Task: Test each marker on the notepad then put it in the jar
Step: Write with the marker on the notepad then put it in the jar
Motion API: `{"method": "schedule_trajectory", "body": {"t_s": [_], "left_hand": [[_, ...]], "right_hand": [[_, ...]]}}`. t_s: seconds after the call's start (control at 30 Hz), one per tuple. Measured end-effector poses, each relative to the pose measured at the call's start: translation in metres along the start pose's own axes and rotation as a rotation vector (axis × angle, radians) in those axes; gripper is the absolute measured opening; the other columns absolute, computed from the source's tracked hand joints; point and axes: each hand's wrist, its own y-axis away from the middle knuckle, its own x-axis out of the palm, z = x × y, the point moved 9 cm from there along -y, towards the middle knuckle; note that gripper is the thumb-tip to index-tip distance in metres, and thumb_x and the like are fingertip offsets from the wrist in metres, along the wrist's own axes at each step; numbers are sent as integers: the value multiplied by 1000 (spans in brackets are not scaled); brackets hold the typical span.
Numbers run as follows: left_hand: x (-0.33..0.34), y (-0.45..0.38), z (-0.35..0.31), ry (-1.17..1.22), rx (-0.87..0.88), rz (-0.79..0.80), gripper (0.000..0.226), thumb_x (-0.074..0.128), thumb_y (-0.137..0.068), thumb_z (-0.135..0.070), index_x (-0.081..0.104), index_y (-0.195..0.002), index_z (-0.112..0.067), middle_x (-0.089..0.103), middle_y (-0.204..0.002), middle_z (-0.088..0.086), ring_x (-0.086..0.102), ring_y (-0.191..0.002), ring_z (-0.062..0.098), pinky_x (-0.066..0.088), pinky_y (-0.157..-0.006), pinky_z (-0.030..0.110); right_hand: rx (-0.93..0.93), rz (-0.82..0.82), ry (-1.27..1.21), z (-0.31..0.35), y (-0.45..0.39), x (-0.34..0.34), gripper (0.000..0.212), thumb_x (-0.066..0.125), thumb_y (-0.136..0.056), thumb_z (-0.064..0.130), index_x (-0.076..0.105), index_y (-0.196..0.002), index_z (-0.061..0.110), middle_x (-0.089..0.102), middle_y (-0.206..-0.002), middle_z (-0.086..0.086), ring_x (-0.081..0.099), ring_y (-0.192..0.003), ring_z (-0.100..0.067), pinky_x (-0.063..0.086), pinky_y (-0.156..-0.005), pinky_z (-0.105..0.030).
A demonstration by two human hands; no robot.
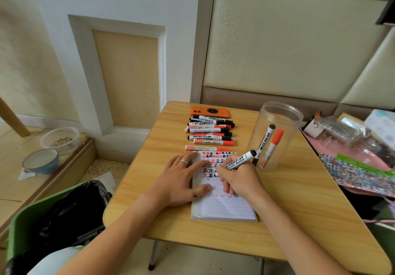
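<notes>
Right hand: my right hand [239, 178] grips a black whiteboard marker [239, 161], fingers [227, 187] curled round the barrel; nib down on the notepad, capped tail pointing up and away toward the jar.
Left hand: my left hand [181, 176] lies flat, fingers straight and spread, pressing the notepad's left edge; thumb on the paper; a ring [184, 161] on 1 finger.
Notepad: lined notepad [224, 207] lies near the middle of the bench, upper half covered in red and black test characters, lower half mostly blank with a few faint red marks.
Jar: clear plastic jar [277, 125], upright and lidless, just right of the notepad's far corner; inside, 1 black-capped marker [265, 140] and 1 red-capped marker [272, 148], both leaning, caps up.
Untested markers: row of markers [210, 130] lying side by side beyond the notepad, red and black caps mixed; the nearest, a red marker [206, 148], lies just beside the pad's top edge.
Bench: wood-grain bench [299, 210]; orange phone [210, 111] at its far edge, behind the row.
Surroundings: green bin with black liner [59, 214] on the floor to the left; blue bowl [40, 161] on a low step.
</notes>
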Motion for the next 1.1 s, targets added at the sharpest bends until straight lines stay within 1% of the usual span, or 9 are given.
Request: {"method": "schedule_trajectory", "body": {"t_s": [0.23, 0.37, 0.53, 0.67, 0.73, 0.8, 0.9, 1.0, 1.1], "left_hand": [[0, 0, -1, 1, 2, -4, 81, 24, -83, -86, 23, -155, -47, 15, -165, -5, 11, -153, 14, -2, -126, 37], [0, 0, 0, 4, 4, -5, 78, 28, -86, -85, 23, -155, -48, 15, -165, -5, 11, -154, 15, -2, -126, 39], [0, 0, 1, 31, 6, -4, 75, 32, -87, -85, 24, -153, -51, 14, -165, -7, 11, -153, 13, -2, -126, 38], [-11, 3, -1, 191, -8, -80, 64, 33, -92, -77, 30, -151, -51, 16, -164, -8, 21, -148, 10, 11, -124, 37], [-22, 5, 5, 220, -58, -211, 57, 35, -95, -67, 39, -147, -44, 28, -156, -7, 33, -140, 13, 22, -116, 36], [-30, 8, 15, 126, -166, -340, 54, 42, -91, -57, 48, -139, -32, 43, -138, -2, 43, -125, 19, 32, -103, 36], [-32, 11, 29, 17, -329, -383, 39, 56, -89, -45, 58, -121, -22, 52, -119, 3, 47, -112, 24, 37, -89, 38], [-31, 10, 28, 29, -312, -395, 18, 62, -93, -31, 61, -107, -20, 55, -109, 0, 50, -105, 25, 38, -83, 38], [-37, 11, 23, 99, -230, -459, 14, 63, -95, -24, 61, -108, -23, 55, -106, -4, 51, -102, 22, 40, -83, 39]], "right_hand": [[21, -12, 29, -2, -1, -3, 9, 67, -90, 9, 59, -87, 5, 64, -57, -18, 54, -37, -23, 37, -37, -21], [49, -41, 40, -5, -2, -8, 12, 67, -90, 9, 60, -90, 0, 62, -54, -15, 53, -33, -17, 36, -36, -20], [45, -56, 29, -8, -4, -9, 11, 66, -89, 9, 59, -87, 1, 62, -54, -13, 57, -37, -21, 37, -37, -22], [33, -61, -79, -6, -4, -5, 10, 65, -91, 9, 57, -85, 7, 64, -59, -14, 56, -37, -21, 37, -39, -23], [40, -42, -139, -7, -4, 0, 11, 65, -93, 9, 57, -87, 6, 63, -58, -13, 54, -37, -21, 36, -38, -24], [40, -8, -172, -7, -3, 5, 13, 67, -95, 10, 57, -88, 5, 63, -58, -13, 54, -39, -23, 36, -37, -25], [11, 25, -207, -5, -2, 9, 16, 69, -96, 14, 57, -87, 7, 64, -63, -12, 59, -46, -26, 37, -38, -26], [-7, 43, -256, 0, 0, 9, 18, 68, -97, 20, 59, -89, 7, 65, -72, -11, 64, -54, -26, 42, -41, -27], [9, 60, -368, 3, 2, 8, 18, 58, -102, 23, 64, -93, 9, 69, -79, -12, 63, -57, -27, 44, -44, -28]]}}
